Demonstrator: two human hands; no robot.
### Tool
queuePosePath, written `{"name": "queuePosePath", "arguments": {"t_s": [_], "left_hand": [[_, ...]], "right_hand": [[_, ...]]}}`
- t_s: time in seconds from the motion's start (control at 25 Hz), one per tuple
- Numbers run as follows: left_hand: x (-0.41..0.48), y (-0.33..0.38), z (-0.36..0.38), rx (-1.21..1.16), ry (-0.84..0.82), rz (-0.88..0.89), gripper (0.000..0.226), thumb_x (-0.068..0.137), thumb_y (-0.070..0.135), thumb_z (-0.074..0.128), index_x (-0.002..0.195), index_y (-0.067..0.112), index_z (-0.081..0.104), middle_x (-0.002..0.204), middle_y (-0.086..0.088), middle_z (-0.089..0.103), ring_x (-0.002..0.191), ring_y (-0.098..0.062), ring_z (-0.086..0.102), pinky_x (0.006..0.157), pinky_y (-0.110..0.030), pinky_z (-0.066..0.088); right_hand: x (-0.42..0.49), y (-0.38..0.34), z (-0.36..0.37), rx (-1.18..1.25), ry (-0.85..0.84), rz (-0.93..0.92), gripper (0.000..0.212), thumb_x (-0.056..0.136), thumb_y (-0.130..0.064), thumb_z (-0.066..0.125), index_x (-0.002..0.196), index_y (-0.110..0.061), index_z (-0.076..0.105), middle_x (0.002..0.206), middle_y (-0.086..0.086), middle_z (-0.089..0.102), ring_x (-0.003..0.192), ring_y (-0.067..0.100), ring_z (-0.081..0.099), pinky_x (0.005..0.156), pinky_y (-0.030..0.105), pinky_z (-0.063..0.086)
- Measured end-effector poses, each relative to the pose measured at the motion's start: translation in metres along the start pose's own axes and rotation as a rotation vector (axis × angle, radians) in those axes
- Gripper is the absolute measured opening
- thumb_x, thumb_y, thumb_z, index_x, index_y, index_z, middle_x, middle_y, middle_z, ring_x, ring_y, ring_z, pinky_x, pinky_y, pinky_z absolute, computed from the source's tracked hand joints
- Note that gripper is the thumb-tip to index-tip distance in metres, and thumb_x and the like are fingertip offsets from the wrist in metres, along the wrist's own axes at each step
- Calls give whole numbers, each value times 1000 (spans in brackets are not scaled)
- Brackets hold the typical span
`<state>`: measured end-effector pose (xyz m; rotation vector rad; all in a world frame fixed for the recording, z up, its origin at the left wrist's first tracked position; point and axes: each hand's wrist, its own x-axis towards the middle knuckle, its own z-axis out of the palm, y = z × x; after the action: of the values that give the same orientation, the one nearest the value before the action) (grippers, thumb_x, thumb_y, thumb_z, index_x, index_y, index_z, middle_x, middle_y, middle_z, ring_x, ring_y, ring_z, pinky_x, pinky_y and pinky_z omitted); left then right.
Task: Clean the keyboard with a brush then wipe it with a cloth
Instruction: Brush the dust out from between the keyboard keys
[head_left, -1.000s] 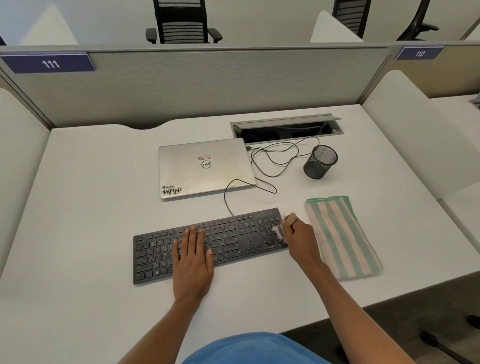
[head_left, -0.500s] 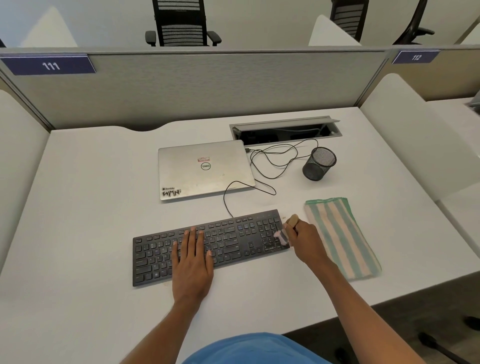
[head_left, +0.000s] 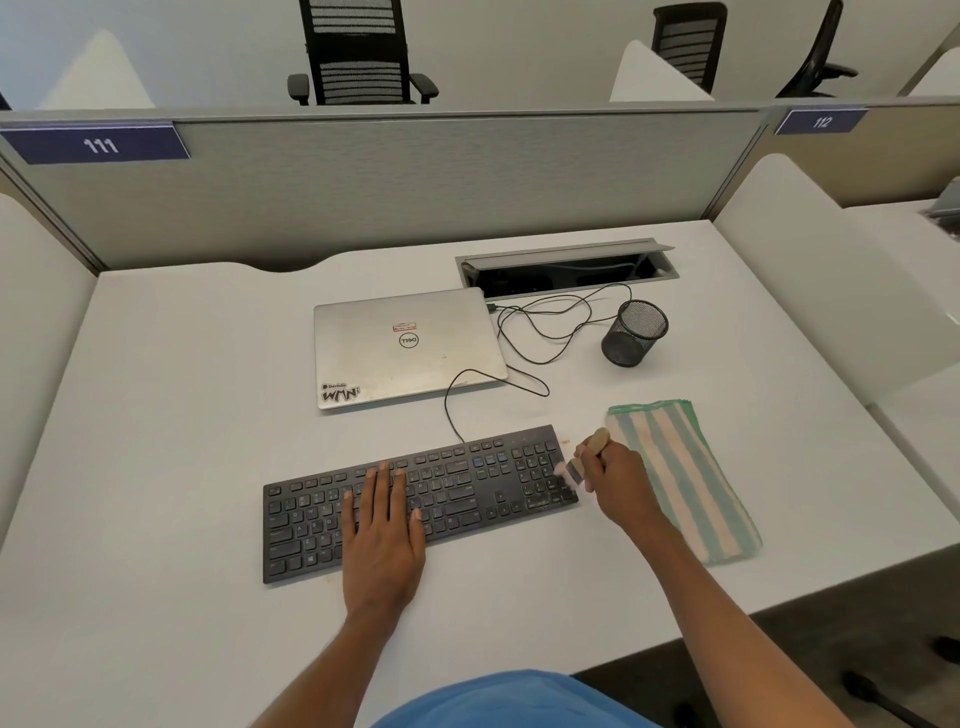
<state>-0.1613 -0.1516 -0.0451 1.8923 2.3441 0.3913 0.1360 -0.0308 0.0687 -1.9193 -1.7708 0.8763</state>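
1. Two hands are at work in the head view. The left hand (head_left: 382, 540) lies flat on the black keyboard (head_left: 467, 483), fingers straight and close together, pressing the letter keys and gripping nothing.
2. The right hand (head_left: 615, 478) has its fingers curled round a small wooden-handled brush (head_left: 586, 454). The bristles, just left of those fingers, touch the number pad at the keyboard's right end.
3. The folded striped cloth (head_left: 685, 483) lies on the white desk (head_left: 182, 415) just right of the right knuckles, with no hand on it.
4. Beyond the fingertips sit a closed Dell laptop (head_left: 405, 348) and a mesh pen cup (head_left: 635, 332).
5. Brushing looks to be under way. How many keys are already swept cannot be told. The whole cloth wipe is left.
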Motion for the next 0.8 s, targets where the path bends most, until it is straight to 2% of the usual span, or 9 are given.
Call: {"name": "queuePosePath", "arguments": {"t_s": [0.12, 0.32, 0.44, 0.56, 0.6, 0.68, 0.72, 0.8], "left_hand": [[0, 1, 0, -3, 6, 5, 63, 108, 40, 28, 165, 13, 30, 173, -8, 26, 162, -23, 17, 131, -55, 13], [0, 1, 0, 1, 0, 3, 63, 108, 41, 26, 166, 14, 28, 173, -8, 25, 163, -22, 15, 131, -55, 12], [0, 0, 0, 8, -3, 4, 64, 108, 41, 26, 166, 14, 28, 173, -8, 25, 163, -23, 15, 131, -55, 12], [-1, 0, 1, 2, 0, 5, 64, 108, 40, 27, 165, 13, 29, 173, -8, 25, 163, -23, 16, 131, -56, 13], [-1, 0, 1, 1, 3, 5, 64, 108, 40, 28, 165, 13, 29, 173, -8, 25, 163, -23, 16, 131, -56, 13], [0, 0, 1, -2, 2, 5, 64, 108, 41, 27, 166, 13, 28, 173, -8, 24, 163, -23, 15, 131, -56, 13], [-1, 0, 1, 1, 0, 4, 64, 108, 41, 26, 166, 13, 27, 174, -8, 24, 163, -23, 14, 131, -56, 12], [-1, 0, 1, 7, -6, 2, 64, 109, 41, 26, 166, 13, 26, 174, -8, 22, 163, -22, 12, 131, -55, 11]], "right_hand": [[7, -2, -11, -92, -39, 9, 33, 105, -24, 50, 85, -5, 67, 63, 3, 65, 60, 19, 62, 62, 37, 49], [7, -11, -4, 69, 73, -3, 37, 106, -22, 48, 81, 1, 62, 64, 8, 66, 68, 23, 66, 67, 28, 49], [1, -1, 0, 26, 22, 13, 36, 106, -24, 48, 82, -1, 62, 61, 4, 65, 65, 25, 65, 68, 41, 51], [-3, -4, -14, -87, -55, 41, 36, 106, -26, 48, 85, -2, 66, 65, 5, 67, 66, 26, 65, 66, 43, 52], [-5, -11, -18, -101, -58, 22, 36, 106, -26, 49, 86, -1, 65, 67, 5, 66, 66, 21, 66, 64, 39, 53], [-10, -32, -20, 47, -73, -1, 33, 105, -19, 52, 85, 5, 60, 70, 3, 63, 62, 1, 66, 56, 18, 50], [-13, -45, -18, 121, -129, -12, 31, 104, -17, 54, 84, 6, 58, 72, 3, 63, 63, -4, 67, 58, 12, 50], [-14, -64, -1, 147, -294, -43, 30, 103, -14, 57, 81, 7, 56, 76, 2, 61, 67, -2, 69, 67, 16, 56]]}}
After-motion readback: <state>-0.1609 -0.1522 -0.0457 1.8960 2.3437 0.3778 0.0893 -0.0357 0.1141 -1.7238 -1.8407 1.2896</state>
